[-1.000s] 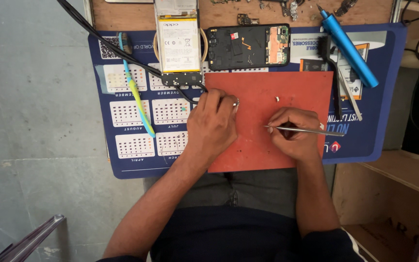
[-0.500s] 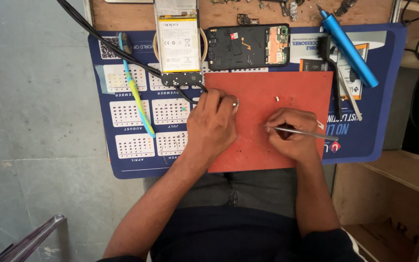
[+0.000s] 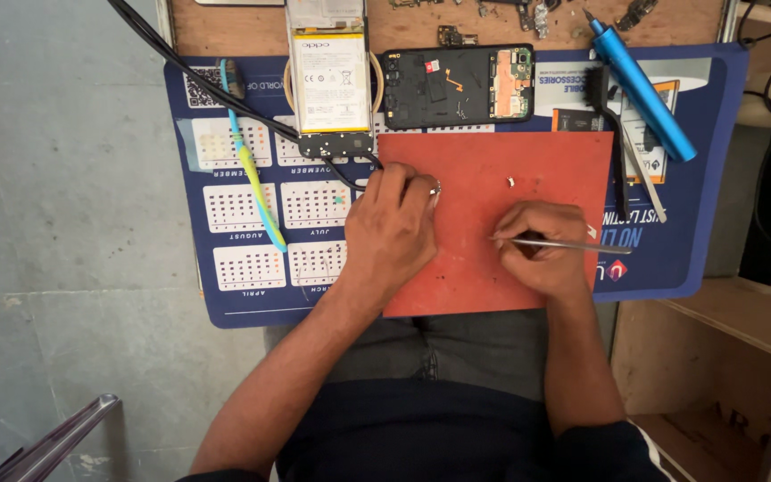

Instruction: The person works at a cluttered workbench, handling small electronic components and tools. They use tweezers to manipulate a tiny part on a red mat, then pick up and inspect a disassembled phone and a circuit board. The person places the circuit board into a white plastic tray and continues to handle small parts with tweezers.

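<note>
My left hand [image 3: 392,234] rests palm down on the left side of a red work mat [image 3: 546,178], fingers curled; whatever lies under it is hidden. My right hand [image 3: 535,245] grips thin metal tweezers [image 3: 582,245] that lie nearly level, their tips pointing left toward my left hand. A tiny pale part [image 3: 511,182] lies on the red mat just beyond my hands. Further away sits an opened phone body [image 3: 455,87] with its circuit board exposed, and next to it a white phone battery [image 3: 329,78].
A blue desk mat with calendar print [image 3: 252,223] covers the bench. A blue cylindrical screwdriver [image 3: 640,87], a black brush [image 3: 613,134], a yellow-green cable [image 3: 256,183] and a black cable [image 3: 216,80] lie on it. A wooden shelf [image 3: 716,357] stands at right, tiled floor at left.
Almost nothing differs. Both hands stay on the red mat, and the tweezers have shifted only slightly in my right hand.
</note>
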